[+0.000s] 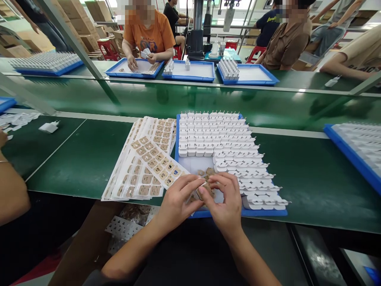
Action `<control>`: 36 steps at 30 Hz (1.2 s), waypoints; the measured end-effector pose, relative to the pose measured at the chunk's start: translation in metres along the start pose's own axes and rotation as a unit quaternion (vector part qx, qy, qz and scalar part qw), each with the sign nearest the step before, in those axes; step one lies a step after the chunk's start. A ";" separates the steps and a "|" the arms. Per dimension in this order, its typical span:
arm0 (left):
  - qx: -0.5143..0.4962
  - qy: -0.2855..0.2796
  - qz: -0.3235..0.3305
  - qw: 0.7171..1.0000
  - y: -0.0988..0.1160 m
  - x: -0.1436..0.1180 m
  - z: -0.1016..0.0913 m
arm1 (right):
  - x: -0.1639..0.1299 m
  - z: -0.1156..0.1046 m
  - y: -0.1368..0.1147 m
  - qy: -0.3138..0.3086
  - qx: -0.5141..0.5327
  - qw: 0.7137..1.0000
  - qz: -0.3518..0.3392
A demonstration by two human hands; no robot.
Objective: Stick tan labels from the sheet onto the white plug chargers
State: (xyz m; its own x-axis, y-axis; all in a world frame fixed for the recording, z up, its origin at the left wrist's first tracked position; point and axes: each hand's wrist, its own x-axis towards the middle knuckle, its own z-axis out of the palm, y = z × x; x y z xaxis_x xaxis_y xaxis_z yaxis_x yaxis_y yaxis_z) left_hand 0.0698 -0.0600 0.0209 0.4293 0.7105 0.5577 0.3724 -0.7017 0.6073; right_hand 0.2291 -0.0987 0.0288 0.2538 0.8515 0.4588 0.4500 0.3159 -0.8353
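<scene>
My left hand (180,198) and my right hand (226,200) meet over the front of a blue tray (205,214). Between their fingertips they pinch a small tan piece (203,191) with a pale edge; fingers cover much of it. Loose tan pieces (210,172) lie in the tray just behind my fingers. Rows of white plug housings (214,127) with metal pins fill the tray's back and right side. Left of the tray lies a stack of white sheets (131,174) bearing tan cut-out stickers. One such sheet (159,161) rests askew on top, its near corner close to my left hand.
Another tray of white parts (357,147) stands at the right. A person's arm (12,186) reaches in at the left, near a single white plug (49,127). Across the green belt (149,95), people sit behind more blue trays (190,77). A metal post (71,39) slants at upper left.
</scene>
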 end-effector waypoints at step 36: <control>-0.043 0.097 0.015 0.994 0.005 -0.011 0.027 | -0.006 0.013 0.000 -0.004 0.279 0.952 0.125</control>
State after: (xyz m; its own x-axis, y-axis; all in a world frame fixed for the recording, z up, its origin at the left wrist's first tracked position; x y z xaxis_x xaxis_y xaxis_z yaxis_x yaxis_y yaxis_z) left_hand 0.0890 -0.0728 0.0023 0.2699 0.6916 0.6699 0.2871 -0.7219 0.6296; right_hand 0.2162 -0.0988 0.0222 0.2856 0.9320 0.2231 -0.1489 0.2731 -0.9504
